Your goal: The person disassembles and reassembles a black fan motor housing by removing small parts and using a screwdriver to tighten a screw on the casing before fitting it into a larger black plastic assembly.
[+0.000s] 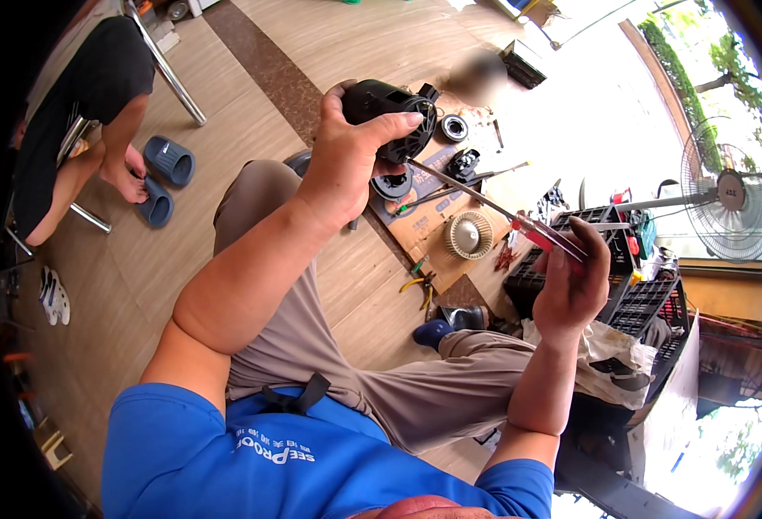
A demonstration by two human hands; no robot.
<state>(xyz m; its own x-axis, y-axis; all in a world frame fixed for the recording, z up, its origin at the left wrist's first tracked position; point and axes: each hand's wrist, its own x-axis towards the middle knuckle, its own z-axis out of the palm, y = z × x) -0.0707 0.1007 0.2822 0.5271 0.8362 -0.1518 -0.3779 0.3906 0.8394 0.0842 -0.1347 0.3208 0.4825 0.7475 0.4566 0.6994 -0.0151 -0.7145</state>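
Item: black motor housing (381,97), cylindrical, raised in front of you above the cardboard (433,238) on the tiled floor (173,285). Your left hand (355,151) grasps it, thumb laid across its side.

Item: screwdriver (541,235), red handle, long metal shaft. Your right hand (571,285) grips the handle; the tip reaches the lower rim of the housing, though you cannot tell here whether it touches.

Parts on the cardboard: cream slatted blower wheel (469,235), nearest your right knee; black ring-shaped part (454,128), beyond the housing; small black component (463,163), just nearer you than the ring.

Tool: yellow-handled pliers (415,284), by the near edge of the cardboard.

Markings: your blue shirt (191,463) bears white chest lettering, in Latin capitals and a second script; the cardboard carries dark printed characters, partly covered by parts; the standing fan (731,192) at right has small lettering on its hub; one of the blue-grey slippers (170,160) at left shows a small white mark.

Surroundings: black plastic crates (664,307), to the right of your right hand; a seated person in dark shorts (104,73), at upper left, one bare foot beside the slippers.
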